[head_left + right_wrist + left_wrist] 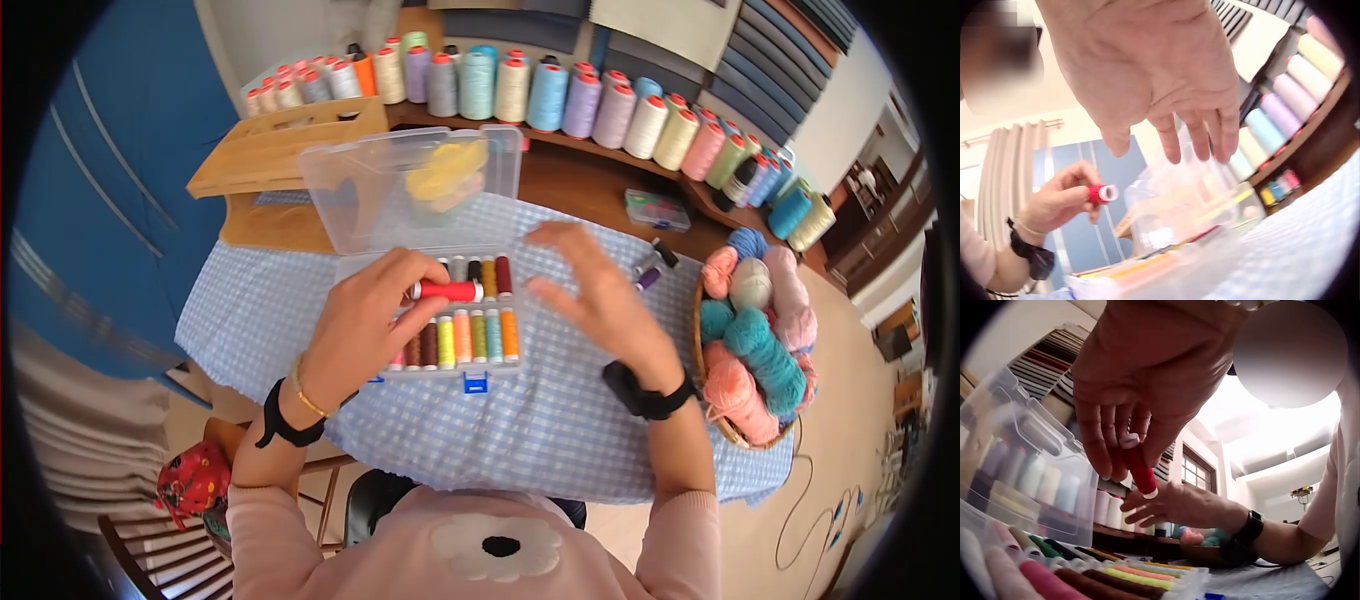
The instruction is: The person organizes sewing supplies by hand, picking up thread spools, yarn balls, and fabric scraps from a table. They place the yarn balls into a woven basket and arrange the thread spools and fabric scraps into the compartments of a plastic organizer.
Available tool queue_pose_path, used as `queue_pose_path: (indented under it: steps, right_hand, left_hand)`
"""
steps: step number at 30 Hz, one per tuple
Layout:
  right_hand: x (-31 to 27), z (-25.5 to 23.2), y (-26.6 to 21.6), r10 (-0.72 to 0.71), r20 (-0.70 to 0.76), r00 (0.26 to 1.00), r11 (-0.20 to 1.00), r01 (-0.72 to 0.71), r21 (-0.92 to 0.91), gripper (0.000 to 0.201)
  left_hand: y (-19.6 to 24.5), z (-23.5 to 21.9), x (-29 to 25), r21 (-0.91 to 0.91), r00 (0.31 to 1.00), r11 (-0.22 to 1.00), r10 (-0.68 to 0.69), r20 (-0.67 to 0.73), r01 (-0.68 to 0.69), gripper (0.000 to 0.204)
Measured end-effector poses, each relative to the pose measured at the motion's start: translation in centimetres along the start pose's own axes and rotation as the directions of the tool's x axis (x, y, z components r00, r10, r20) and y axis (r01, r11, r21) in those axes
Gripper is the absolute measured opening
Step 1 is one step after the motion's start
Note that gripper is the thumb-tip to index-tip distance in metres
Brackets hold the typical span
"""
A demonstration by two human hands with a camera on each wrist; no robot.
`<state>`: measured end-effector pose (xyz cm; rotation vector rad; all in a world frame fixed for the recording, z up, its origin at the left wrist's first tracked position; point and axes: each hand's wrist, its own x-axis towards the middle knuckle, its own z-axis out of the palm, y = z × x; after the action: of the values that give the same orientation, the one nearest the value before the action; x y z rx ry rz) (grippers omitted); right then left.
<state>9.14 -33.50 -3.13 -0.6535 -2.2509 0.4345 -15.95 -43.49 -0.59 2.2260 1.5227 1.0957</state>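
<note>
A small spool of red thread [449, 291] with white ends is pinched between the thumb and fingers of my left hand [362, 308], above the thread box. My right hand [597, 298] hovers to the right of the box with its fingers spread, holding nothing; its bare palm [1147, 69] shows in the right wrist view. Beneath the hands stands the clear plastic box [440, 373], its lid [345, 200] raised at the back. Two rows of thread spools lie in it, among them an orange spool [510, 334] and a maroon spool [503, 276]. My left hand hides part of the rows.
A wicker basket of yarn balls [765, 360] sits at the table's right edge. Two loose spools [650, 278] lie on the checked cloth [600, 420]. Behind, a shelf carries large thread cones [547, 95]. A wooden stand [275, 150] is at the back left.
</note>
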Motion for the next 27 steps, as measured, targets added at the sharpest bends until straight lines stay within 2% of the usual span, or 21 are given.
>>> queue_pose_path:
  steps: [1,3,5,6,7,8,10,12,13,14,16,21,22,23,24,26,27]
  right_hand:
    - [-0.3,-0.1,2.3,0.001,-0.104,0.995,0.993,-0.013,-0.117,0.039]
    - [-1.8,-0.8,7.8,0.106,-0.235,0.966,0.876,-0.202,-0.437,0.049]
    - [-3.7,-1.2,14.0,0.232,-0.317,0.92,0.804,-0.365,-0.469,0.049]
    - [-4.4,-1.3,15.4,0.315,-0.325,0.892,0.736,-0.446,-0.51,0.05]
    - [-4.8,-0.8,16.0,0.328,-0.351,0.877,0.677,-0.478,-0.56,0.051]
    - [-4.6,-0.9,15.4,0.421,-0.328,0.846,0.637,-0.533,-0.557,0.05]
    - [-4.7,-1.3,16.1,0.48,-0.301,0.824,0.519,-0.544,-0.66,0.05]
    - [-4.7,-1.8,16.7,0.519,-0.31,0.796,0.491,-0.575,-0.655,0.052]
    - [-4.6,-2.0,16.7,0.554,-0.325,0.767,0.457,-0.606,-0.651,0.055]
    - [-4.4,-2.2,16.7,0.554,-0.322,0.768,0.452,-0.602,-0.658,0.055]
    - [-4.0,-2.6,16.6,0.712,-0.262,0.651,0.379,-0.671,-0.637,0.062]
    - [-4.2,-2.8,17.2,0.706,-0.237,0.667,0.375,-0.636,-0.674,0.064]
    - [-4.2,-2.9,16.6,0.697,-0.244,0.675,0.377,-0.634,-0.676,0.065]
    - [-4.2,-2.9,16.6,0.65,-0.261,0.714,0.398,-0.612,-0.684,0.061]
    - [-4.4,-2.7,16.8,0.605,-0.281,0.745,0.407,-0.592,-0.695,0.057]
    - [-4.2,-2.7,16.4,0.523,-0.341,0.781,0.379,-0.571,-0.728,0.047]
    - [-4.1,-2.7,15.7,0.468,-0.351,0.811,0.412,-0.552,-0.725,0.042]
  left_hand:
    - [-0.6,-0.3,-0.1,0.02,1.0,1.0,-0.017,-0.019,0.018,0.021]
    - [-2.5,-1.2,-0.7,0.094,0.993,0.995,-0.021,-0.117,0.032,0.019]
    - [-3.9,-2.4,-1.3,0.225,0.986,0.969,-0.067,-0.155,0.102,0.018]
    - [-4.6,-2.7,-1.6,0.316,0.983,0.938,-0.092,-0.16,0.139,0.017]
    - [-5.8,-2.7,-1.8,0.362,0.978,0.923,-0.063,-0.2,0.133,0.018]
    - [-6.4,-2.8,-2.1,0.372,0.974,0.916,-0.075,-0.212,0.151,0.018]
    - [-7.2,-2.9,-2.3,0.439,0.975,0.88,-0.104,-0.194,0.182,0.017]
    - [-7.7,-2.6,-2.5,0.443,0.977,0.879,-0.104,-0.187,0.178,0.016]
    - [-8.0,-2.4,-2.5,0.48,0.984,0.866,-0.067,-0.168,0.141,0.016]
    - [-8.3,-2.2,-2.4,0.514,0.989,0.852,-0.031,-0.148,0.104,0.017]
    - [-9.0,-1.5,-2.2,0.53,0.993,0.843,-0.039,-0.111,0.092,0.017]
    - [-9.3,-1.1,-2.3,0.505,0.998,0.861,-0.059,-0.005,0.054,0.02]
    - [-9.3,-1.2,-2.5,0.434,0.994,0.897,-0.103,0.033,0.078,0.021]
    - [-9.3,-1.1,-2.6,0.355,0.987,0.93,-0.135,0.083,0.097,0.022]
    - [-9.3,-1.0,-2.7,0.326,0.989,0.943,-0.107,0.103,0.068,0.022]
    - [-9.3,-0.8,-3.0,0.332,0.99,0.939,-0.116,0.077,0.085,0.022]
    - [-9.1,-0.7,-2.9,0.3,0.991,0.952,-0.089,0.1,0.055,0.022]
